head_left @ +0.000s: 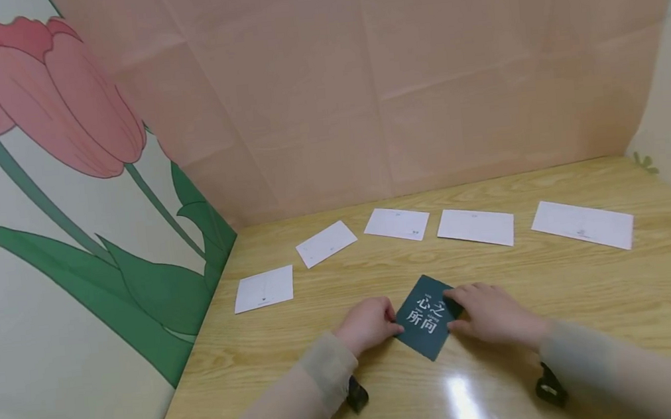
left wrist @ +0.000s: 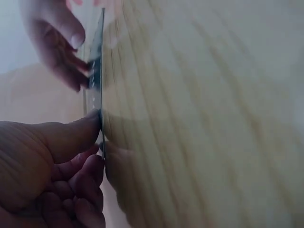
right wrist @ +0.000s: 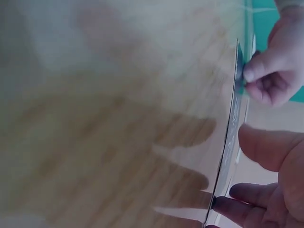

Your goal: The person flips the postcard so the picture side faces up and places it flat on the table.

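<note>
A dark green card (head_left: pixel 427 318) with large white Chinese characters lies low over the wooden table, one corner towards the person. My left hand (head_left: pixel 369 323) pinches its left corner, thumb on top and curled fingers at the edge, as the left wrist view shows. Across from it, my right hand (head_left: pixel 491 312) is at the right corner with its fingers extended. In the right wrist view, a fingertip of the right hand (right wrist: pixel 280 175) touches the card's edge (right wrist: pixel 232 123), while the thumb stands apart above the printed face.
Several white cards lie in an arc beyond the hands, from a left one (head_left: pixel 263 289) to a far right one (head_left: pixel 582 224). A pink sheet (head_left: pixel 392 98) hangs behind the wooden table (head_left: pixel 648 288). A tulip-printed panel (head_left: pixel 76 259) borders the left side.
</note>
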Demonstrator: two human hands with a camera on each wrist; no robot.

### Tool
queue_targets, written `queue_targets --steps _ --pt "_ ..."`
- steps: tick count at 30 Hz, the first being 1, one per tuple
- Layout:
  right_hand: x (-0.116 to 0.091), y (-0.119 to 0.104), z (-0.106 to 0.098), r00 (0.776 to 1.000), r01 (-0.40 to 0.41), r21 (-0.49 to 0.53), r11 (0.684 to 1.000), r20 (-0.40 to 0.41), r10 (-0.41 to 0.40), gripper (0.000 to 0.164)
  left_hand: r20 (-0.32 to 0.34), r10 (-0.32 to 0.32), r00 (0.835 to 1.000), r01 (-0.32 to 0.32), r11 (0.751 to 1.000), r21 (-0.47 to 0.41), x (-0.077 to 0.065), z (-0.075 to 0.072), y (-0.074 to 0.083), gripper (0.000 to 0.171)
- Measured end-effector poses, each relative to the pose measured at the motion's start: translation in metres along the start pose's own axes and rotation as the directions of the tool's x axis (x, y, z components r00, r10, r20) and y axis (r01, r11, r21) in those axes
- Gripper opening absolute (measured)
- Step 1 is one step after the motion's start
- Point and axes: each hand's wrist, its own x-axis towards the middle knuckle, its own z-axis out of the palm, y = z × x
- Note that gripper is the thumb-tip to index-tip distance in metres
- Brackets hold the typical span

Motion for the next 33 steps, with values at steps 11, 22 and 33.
queue_targets --steps 11,22,33 --pt "0.021 0.003 -0.001 0.998 0.005 0.069 0.998 0.067 -0.009 0.099 0.13 0.096 0.987 -0.093 0.995 -0.027 -0.014 0.002 0.012 0.016" --pt "0.035 -0.007 -0.003 0.985 0.011 0.083 0.996 0.173 -0.026 0.094 0.16 0.315 0.936 -0.342 0.921 0.186 -0.022 -0.006 0.022 0.023" --pt "0.047 -0.019 0.0 0.99 0.03 0.054 0.998 0.138 -0.037 0.083 0.171 0.294 0.94 -0.34 0.838 0.428 -0.043 0.003 0.027 0.062"
